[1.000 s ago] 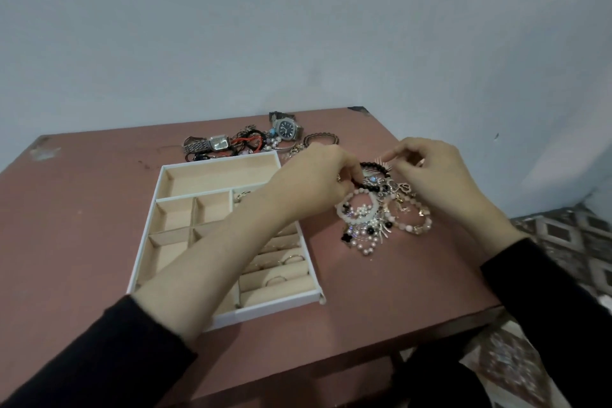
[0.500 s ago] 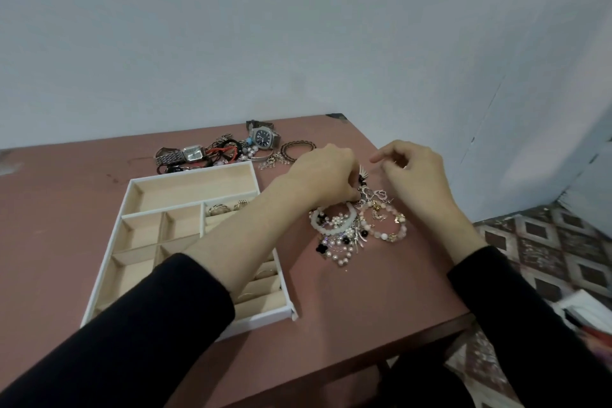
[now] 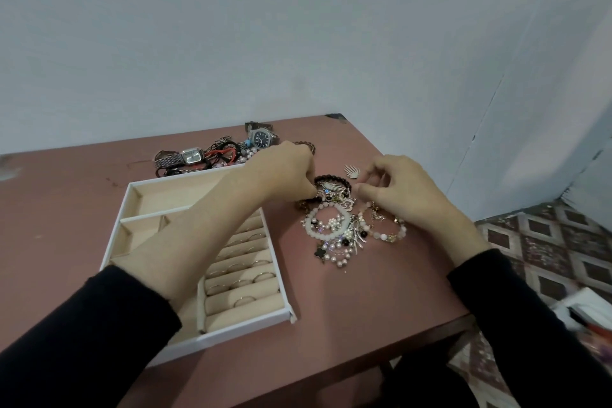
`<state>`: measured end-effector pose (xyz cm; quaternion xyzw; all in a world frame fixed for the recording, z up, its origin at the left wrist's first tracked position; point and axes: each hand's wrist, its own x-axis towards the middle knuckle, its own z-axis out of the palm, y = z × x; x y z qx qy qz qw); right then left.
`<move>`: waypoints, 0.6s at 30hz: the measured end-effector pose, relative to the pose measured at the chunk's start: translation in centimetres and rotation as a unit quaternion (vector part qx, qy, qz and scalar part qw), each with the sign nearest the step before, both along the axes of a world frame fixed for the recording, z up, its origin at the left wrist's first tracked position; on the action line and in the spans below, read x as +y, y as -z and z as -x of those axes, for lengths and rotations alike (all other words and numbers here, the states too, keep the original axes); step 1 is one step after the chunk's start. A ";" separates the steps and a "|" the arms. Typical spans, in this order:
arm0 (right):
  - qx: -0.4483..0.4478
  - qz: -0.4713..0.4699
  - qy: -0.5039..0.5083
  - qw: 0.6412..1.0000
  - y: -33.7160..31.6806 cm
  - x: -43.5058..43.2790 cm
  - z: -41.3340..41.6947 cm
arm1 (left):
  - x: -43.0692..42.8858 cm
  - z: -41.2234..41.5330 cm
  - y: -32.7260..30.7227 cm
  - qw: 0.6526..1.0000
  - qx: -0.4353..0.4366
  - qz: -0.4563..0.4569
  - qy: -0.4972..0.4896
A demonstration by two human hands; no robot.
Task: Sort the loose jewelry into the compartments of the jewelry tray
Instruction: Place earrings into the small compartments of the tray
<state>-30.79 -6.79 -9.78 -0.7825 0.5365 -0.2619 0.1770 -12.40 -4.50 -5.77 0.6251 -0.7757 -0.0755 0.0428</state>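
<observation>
Home setting: a scuffed reddish desk (image 3: 364, 301) is being used in the corner of a room with a bare pale wall (image 3: 298, 26), patterned floor tiles (image 3: 546, 242) are being glimpsed alongside, and personal jewelry (image 3: 337, 225) and watches (image 3: 193, 156) are being sorted.

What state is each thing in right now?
Left hand: fingers curled, pinching the black bracelet.
Right hand: fingers curled over the pile; grip unclear.
Tray: flat on table, rings in its slots.
Pile: tangled, loose beside tray.
Watches: loose behind tray.
</observation>
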 end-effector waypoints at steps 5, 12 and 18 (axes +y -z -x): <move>-0.035 0.045 0.046 0.997 -0.2 0.2 -0.3 | -1.0 -0.2 -0.6 1.000 -0.001 -0.011 -0.010; 0.018 -0.002 0.078 0.997 -0.9 -2.0 -0.7 | -2.1 0.0 -0.3 0.996 0.084 0.007 0.010; 0.022 -0.081 0.084 0.993 -1.6 -3.4 -2.2 | -2.4 -0.9 -0.4 0.994 0.105 0.006 0.024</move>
